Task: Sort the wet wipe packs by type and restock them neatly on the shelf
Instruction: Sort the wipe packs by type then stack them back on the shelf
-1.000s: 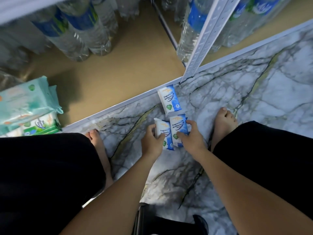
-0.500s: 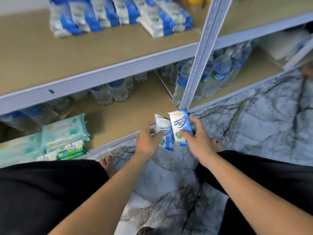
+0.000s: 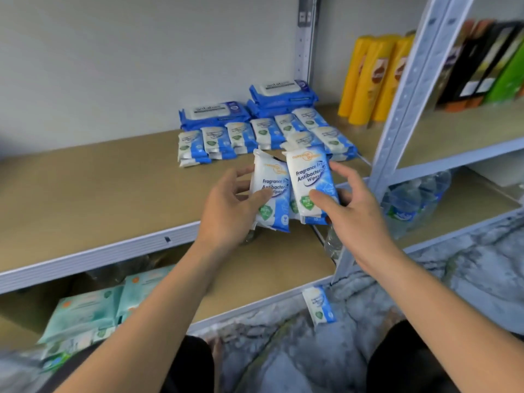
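My left hand (image 3: 231, 207) holds a white-and-blue antibacterial wipes pack (image 3: 270, 194), thumb across its front. My right hand (image 3: 347, 207) grips a second pack of the same kind (image 3: 310, 177) beside it, slightly higher. Both packs hang upright over the front edge of the middle shelf (image 3: 85, 194). Further back on that shelf, several matching small packs (image 3: 255, 137) lie in rows, with large dark-blue wipe packs (image 3: 215, 113) stacked behind them. One more small pack (image 3: 319, 304) lies on the marble floor near the shelf post.
Teal wipe packs (image 3: 93, 310) sit on the bottom shelf at left. Water bottles (image 3: 411, 202) stand on the bottom shelf at right. Yellow bottles (image 3: 368, 78) stand right of the wipes. A metal upright (image 3: 397, 109) crosses the right side. My knees fill the lower corners.
Both hands lifted the two small packs from the floor up to the middle shelf's front edge. The view tilted upward with them. The third small pack stayed on the floor.
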Tool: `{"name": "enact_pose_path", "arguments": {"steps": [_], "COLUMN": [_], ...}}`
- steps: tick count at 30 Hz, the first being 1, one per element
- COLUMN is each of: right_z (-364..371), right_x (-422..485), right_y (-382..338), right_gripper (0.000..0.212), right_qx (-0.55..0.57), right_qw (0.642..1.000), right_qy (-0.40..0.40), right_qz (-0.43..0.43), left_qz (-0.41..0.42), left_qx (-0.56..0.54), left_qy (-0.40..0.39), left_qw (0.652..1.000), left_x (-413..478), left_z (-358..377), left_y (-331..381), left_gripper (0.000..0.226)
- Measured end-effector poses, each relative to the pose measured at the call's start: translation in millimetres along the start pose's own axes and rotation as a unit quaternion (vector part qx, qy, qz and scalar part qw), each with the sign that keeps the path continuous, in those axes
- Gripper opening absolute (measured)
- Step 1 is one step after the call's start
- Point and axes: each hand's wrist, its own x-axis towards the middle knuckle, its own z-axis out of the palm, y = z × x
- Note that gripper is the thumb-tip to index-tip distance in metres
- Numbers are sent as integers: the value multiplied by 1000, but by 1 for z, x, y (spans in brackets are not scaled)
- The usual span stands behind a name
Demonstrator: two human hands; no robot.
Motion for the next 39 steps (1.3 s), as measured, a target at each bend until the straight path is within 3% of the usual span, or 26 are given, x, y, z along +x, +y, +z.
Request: {"name": "enact_pose_path", "arguments": {"steps": [7, 12, 15, 19, 21, 25, 29, 34, 39], "right_z": [55, 85, 95, 96, 95, 96, 95, 85, 78], "right_x": [54, 82, 95, 107, 108, 104, 96, 86, 86], "right_y": [-10, -3, -2, -7, -10, -10, -10, -10, 1], "right_gripper": [51, 51, 45, 39, 34, 48, 50, 48, 54], "right_qx": [5, -46, -107, -265, -338, -402, -373, -376, -412], "right_qw": [1000, 998, 993, 961, 937, 913, 924, 906, 879], "right_qy": [-23, -43, -55, -81, -81, -59, -69, -150, -168], "right_qz": [1, 11, 10, 0, -17, -39, -54, -126, -172], "left_qz": [-29, -119, -144, -72, -57, -62, -103, -91, -79], "left_qx": [-42, -45, 46, 262, 283, 200, 115, 155, 153], "left_qy": [93, 128, 136, 160, 177, 139, 21, -31, -75], "left_qw": [994, 984, 979, 949, 941, 968, 988, 983, 982], "left_x": [33, 55, 66, 68, 68, 65, 58, 58, 57], "left_z": [-37, -55, -66, -77, -83, -93, -100, -101, -110], "left_y": [1, -6, -17, -21, -20, -19, -15, -18, -20], "left_gripper": [38, 37, 29, 26, 28, 31, 40, 76, 88]}}
